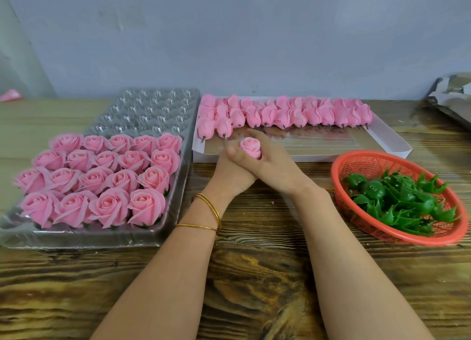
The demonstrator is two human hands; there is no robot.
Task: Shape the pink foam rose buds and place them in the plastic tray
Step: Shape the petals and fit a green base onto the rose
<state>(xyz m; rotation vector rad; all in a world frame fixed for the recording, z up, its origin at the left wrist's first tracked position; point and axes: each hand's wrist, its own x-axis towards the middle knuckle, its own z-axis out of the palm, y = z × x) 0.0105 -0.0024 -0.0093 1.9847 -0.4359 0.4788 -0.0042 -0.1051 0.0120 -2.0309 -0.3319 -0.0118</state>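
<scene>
On the bench (254, 276), the tray (142, 105) lies left, roses (102, 176) filling its near rows. Just right of it, a box (331, 142) holds buds (293, 112) along its far edge. A basket (369, 163) of leaf cups (402, 199) sits before the box's right end.

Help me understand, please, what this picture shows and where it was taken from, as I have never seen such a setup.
There is no machine here: a person works with bare hands, and the single picture comes from a camera worn on the head, looking forward and down. The left hand, with bangles at the wrist, and the right hand are clasped together and hold one pink rose bud between them. On the wooden table, at the left, lies a clear plastic tray: its near rows are filled with shaped roses, and its far cells are empty. Behind the hands a flat white box holds unshaped buds lying on their sides. At the right a red basket holds green leafy cups.
</scene>
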